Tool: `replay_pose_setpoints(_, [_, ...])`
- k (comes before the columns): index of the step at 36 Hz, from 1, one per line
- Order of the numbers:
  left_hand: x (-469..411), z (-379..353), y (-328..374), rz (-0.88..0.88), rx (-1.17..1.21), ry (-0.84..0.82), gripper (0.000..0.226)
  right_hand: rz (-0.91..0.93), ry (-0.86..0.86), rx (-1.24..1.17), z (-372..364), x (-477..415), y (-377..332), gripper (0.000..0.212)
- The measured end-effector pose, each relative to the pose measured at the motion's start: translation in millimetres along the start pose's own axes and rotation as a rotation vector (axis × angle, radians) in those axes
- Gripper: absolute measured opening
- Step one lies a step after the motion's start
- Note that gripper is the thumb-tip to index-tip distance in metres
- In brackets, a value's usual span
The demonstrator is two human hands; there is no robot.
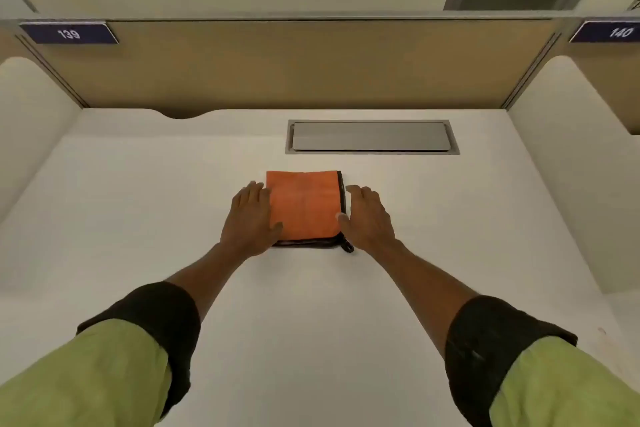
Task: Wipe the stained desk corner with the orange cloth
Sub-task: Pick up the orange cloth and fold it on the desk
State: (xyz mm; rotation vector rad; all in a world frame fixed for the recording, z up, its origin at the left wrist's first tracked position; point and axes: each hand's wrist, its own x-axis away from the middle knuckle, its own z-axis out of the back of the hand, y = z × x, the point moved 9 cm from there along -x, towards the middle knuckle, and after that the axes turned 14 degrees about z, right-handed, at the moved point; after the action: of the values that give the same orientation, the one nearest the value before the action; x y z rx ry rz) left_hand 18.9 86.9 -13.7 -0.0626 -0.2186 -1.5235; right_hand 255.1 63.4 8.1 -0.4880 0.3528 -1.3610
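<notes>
Desk: matt white, smooth laminate look. Orange cloth: soft napped fabric, dark stitched edging. Cable hatch: brushed grey metal, satin sheen. Back panel: tan, matt, fabric-like. Sleeves: green woven cloth.

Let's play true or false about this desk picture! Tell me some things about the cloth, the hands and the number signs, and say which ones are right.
1. The orange cloth lies folded flat on the white desk. True.
2. The left hand is lifting the cloth into the air. False: it rests at the cloth's left edge, and the cloth stays on the desk.
3. The right hand is beside the cloth's right edge. True.
4. The metal cover plate is nearer the person than the cloth. False: it sits farther back, toward the partition.
5. The sign on the left reads 139. True.
</notes>
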Motion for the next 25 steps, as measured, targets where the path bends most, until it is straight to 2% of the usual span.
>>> replay_pose_setpoints(4, [-21, -10, -7, 0.06, 0.076, -0.053, 0.061, -0.142, -0.003, -0.064, -18, -18, 12, 0.054])
replay_pose_setpoints(8, [-38, -19, -12, 0.155, 0.201, -0.074, 0.045, -0.245, 0.028, -0.11, -34, -35, 21, 0.052])
replay_pose_setpoints(12, [-48, -29, -24, 0.33, 0.461, -0.131, 0.045, -0.329, 0.071, -0.145, -41, -50, 28, 0.056])
replay_pose_setpoints(17, [-59, -36, -37, 0.488, 0.662, -0.13, 0.044, -0.406, 0.124, -0.163, -45, -62, 35, 0.056])
replay_pose_setpoints(20, [-63, -42, -46, 0.626, 0.765, -0.167, 0.047, -0.467, 0.104, -0.191, -49, -64, 39, 0.045])
replay_pose_setpoints(24, [-65, -48, -49, 0.672, 0.79, -0.233, 0.007, -0.509, 0.07, -0.205, -56, -66, 43, 0.025])
replay_pose_setpoints(25, [-65, -49, -50, 0.676, 0.789, -0.24, 0.01, -0.511, 0.071, -0.195, -57, -66, 43, 0.022])
